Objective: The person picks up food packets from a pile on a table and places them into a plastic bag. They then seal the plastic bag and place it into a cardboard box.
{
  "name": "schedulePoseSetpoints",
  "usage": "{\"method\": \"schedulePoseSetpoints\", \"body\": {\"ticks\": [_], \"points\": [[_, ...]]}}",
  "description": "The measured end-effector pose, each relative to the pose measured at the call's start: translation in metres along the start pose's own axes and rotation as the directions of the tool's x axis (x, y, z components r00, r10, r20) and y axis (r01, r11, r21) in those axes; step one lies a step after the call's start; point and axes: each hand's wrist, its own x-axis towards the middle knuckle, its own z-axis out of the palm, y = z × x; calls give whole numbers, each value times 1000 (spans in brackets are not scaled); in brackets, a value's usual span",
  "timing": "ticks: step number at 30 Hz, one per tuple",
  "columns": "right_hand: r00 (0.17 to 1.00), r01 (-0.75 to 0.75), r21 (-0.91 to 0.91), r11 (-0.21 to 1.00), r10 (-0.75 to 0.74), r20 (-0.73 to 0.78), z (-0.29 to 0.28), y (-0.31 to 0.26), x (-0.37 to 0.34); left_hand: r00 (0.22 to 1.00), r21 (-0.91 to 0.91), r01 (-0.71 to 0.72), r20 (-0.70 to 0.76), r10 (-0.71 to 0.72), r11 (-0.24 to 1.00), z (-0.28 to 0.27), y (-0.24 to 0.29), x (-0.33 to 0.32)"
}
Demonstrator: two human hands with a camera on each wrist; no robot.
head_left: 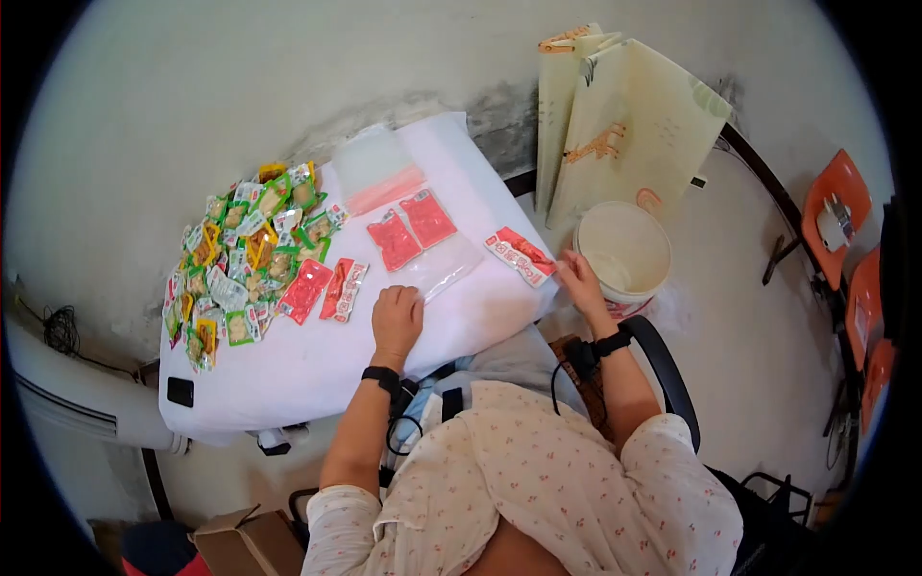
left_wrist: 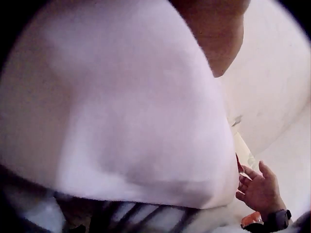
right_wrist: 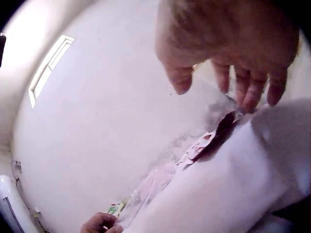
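Note:
My left hand point(head_left: 396, 322) rests on the white-covered table, its fingers at the near left corner of a clear plastic bag point(head_left: 451, 272). Two red packets point(head_left: 394, 242) lie side by side in or on that bag. Off the table's right edge, my right hand point(head_left: 581, 280) has its fingertips right at the end of a red and white snack packet point(head_left: 519, 254). The right wrist view shows that hand's thumb apart from the loosely extended fingers, above the packet point(right_wrist: 214, 138). In the left wrist view, only part of the left hand point(left_wrist: 216, 34) shows.
A heap of small snack packets point(head_left: 254, 240) covers the table's left side, with two red packets point(head_left: 305, 291) beside it. Flat clear bags point(head_left: 375, 168) lie at the back. A white bucket point(head_left: 624, 252) stands right of the table; a phone point(head_left: 181, 391) lies front left.

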Motion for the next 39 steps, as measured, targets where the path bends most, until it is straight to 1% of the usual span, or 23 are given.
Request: {"method": "schedulePoseSetpoints", "body": {"ticks": [1, 2, 3, 5, 6, 8, 9, 11, 12, 14, 15, 16, 17, 18, 19, 20, 21, 22, 24, 28, 32, 36, 39], "points": [[996, -94, -195, 976, 90, -28, 0, -4, 1, 1000, 0, -13, -13, 13, 1000, 0, 3, 3], [981, -192, -379, 905, 177, -72, -1, -7, 0, 999, -1, -23, -23, 23, 1000, 0, 6, 4], [980, -197, -378, 905, 182, -76, 1, -11, 1, 1000, -4, -25, -18, 25, 1000, 1, 9, 8], [992, -125, -673, 729, 100, -76, 8, -21, 5, 999, -5, -53, 11, 53, 999, 7, 15, 20], [992, -124, -672, 730, 101, -73, 12, -21, 6, 999, -2, -52, 11, 52, 999, 10, 17, 24], [998, -59, -745, 665, 20, -62, 16, -18, 9, 998, -48, -26, 53, 28, 999, 16, 22, 29], [998, -54, -745, 665, 17, -58, 17, -17, 10, 998, -45, -25, 49, 27, 999, 18, 23, 32], [992, 37, -727, 685, -114, -58, 17, -16, 10, 995, -70, 2, 98, 5, 998, 20, 26, 34], [992, 37, -727, 686, -112, -56, 18, -15, 11, 995, -69, 3, 99, 4, 998, 20, 26, 36], [987, 1, -668, 744, -106, -117, 22, -23, 10, 994, -53, 19, 111, -13, 998, 20, 28, 39], [988, 2, -668, 744, -103, -112, 25, -26, 9, 994, -50, 24, 112, -18, 998, 20, 28, 40], [990, -38, -485, 874, -33, -136, 28, -32, 7, 996, -66, 21, 87, -15, 998, 20, 28, 41], [989, -81, -277, 957, 42, -144, 31, -38, 4, 998, -81, 17, 60, -12, 997, 20, 27, 42], [990, -79, -275, 958, 43, -136, 33, -45, 1, 998, -74, 22, 59, -17, 997, 20, 27, 43], [991, -89, -19, 996, 87, -97, 33, -53, -3, 999, -85, 16, 33, -13, 996, 21, 27, 45], [991, -108, 237, 965, 123, -49, 33, -58, -7, 1000, -98, 10, 8, -10, 995, 21, 28, 45], [990, -139, 300, 944, 136, 31, 29, -58, -13, 1000, -96, 13, 7, -13, 995, 20, 28, 46], [990, -139, 299, 944, 136, 33, 30, -60, -18, 999, -105, 41, 29, -38, 994, 18, 29, 48], [953, -253, 271, 929, 190, 237, 29, -66, -28, 997, -115, 68, 49, -63, 991, 15, 31, 52], [905, -332, 257, 908, 229, 359, 46, -61, -35, 999, -137, 31, 38, -26, 990, 12, 30, 58], [926, -307, 277, 911, 219, 309, 73, -54, -30, 999, -179, 39, 41, -32, 983, 11, 31, 58], [939, -261, 318, 911, 163, 302, 94, -39, -24, 997, -144, 65, 58, -57, 987, 10, 33, 60], [936, -315, 352, 882, 228, 267, 115, -35, -22, 1000, -149, 27, 13, -26, 988, 11, 34, 59]]}}
